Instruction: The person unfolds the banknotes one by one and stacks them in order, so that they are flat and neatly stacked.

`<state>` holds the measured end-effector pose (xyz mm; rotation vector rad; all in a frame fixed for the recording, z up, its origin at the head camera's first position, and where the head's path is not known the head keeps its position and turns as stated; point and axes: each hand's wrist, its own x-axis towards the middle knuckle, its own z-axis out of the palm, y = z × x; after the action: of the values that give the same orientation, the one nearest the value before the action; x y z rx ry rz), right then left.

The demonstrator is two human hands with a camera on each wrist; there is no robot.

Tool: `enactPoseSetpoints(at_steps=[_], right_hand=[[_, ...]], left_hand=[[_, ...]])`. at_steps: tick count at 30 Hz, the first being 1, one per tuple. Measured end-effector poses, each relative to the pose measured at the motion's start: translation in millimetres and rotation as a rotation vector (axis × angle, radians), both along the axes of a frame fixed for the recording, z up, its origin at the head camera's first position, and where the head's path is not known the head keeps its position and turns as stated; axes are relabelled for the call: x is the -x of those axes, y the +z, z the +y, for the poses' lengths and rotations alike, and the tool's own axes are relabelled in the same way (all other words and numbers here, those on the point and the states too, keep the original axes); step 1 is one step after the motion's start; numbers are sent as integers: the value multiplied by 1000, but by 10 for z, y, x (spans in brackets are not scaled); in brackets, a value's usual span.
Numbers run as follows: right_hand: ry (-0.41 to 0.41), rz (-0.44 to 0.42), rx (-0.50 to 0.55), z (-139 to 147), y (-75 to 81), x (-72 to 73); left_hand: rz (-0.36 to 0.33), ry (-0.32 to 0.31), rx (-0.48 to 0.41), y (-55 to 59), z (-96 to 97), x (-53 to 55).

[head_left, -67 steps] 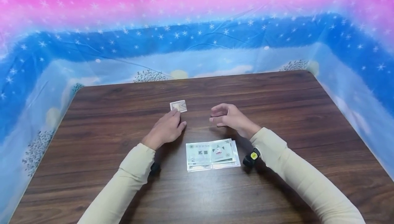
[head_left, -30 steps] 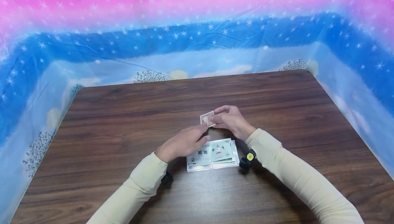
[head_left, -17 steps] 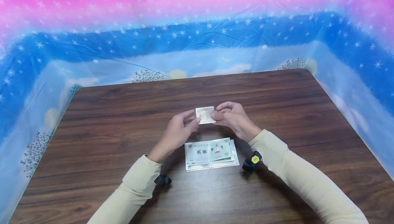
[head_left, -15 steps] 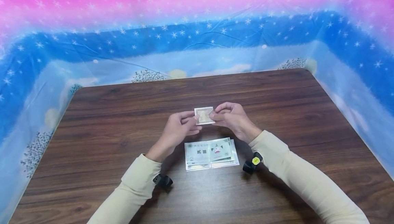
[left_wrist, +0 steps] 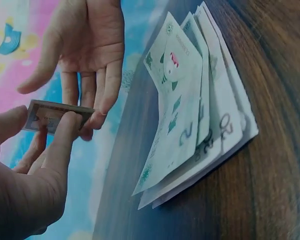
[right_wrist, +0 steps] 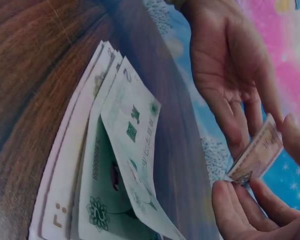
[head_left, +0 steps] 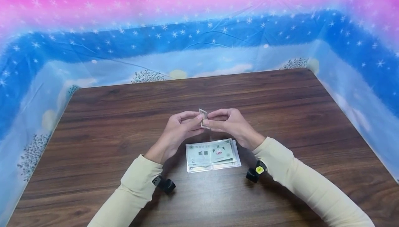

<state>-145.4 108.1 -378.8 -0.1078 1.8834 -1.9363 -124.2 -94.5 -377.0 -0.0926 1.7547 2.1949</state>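
Observation:
A small folded brown banknote is held up between both hands, its face turned nearly edge-on in the head view. My left hand pinches one side, thumb on the near face. From the other side my right hand grips it with thumb and fingers. In the left wrist view the folded banknote shows as a thin, layered packet; its printed face appears in the right wrist view. Close below the hands lies a stack of banknotes, a creased green 2 on top with a cartoon animal head, and 20s beneath.
The dark wood-grain table reaches back to a hanging pink and blue snowflake cloth. Black wrist cameras are strapped at both cuffs, the right one with a yellow badge, close to the stack's right side.
The folded banknote came from the table's far middle, under the left fingers, to between the hands. Both took hold and lifted it, then turned it from face-up to edge-on. The stack stayed put.

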Motion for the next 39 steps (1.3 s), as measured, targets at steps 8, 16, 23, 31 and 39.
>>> enactPoseSetpoints(at_steps=[8, 16, 23, 31, 39], right_hand=[[46, 35, -107, -6, 10, -43], [95, -41, 54, 108, 65, -32], [52, -76, 99, 207, 93, -35], [-5, -69, 67, 282, 47, -48], [27, 55, -202, 393, 36, -80]], left_hand=[[27, 7, 34, -44, 29, 13], [29, -44, 18, -37, 11, 2], [59, 14, 92, -25, -55, -45], [52, 47, 116, -4, -93, -86], [91, -69, 308, 3, -154, -153]])
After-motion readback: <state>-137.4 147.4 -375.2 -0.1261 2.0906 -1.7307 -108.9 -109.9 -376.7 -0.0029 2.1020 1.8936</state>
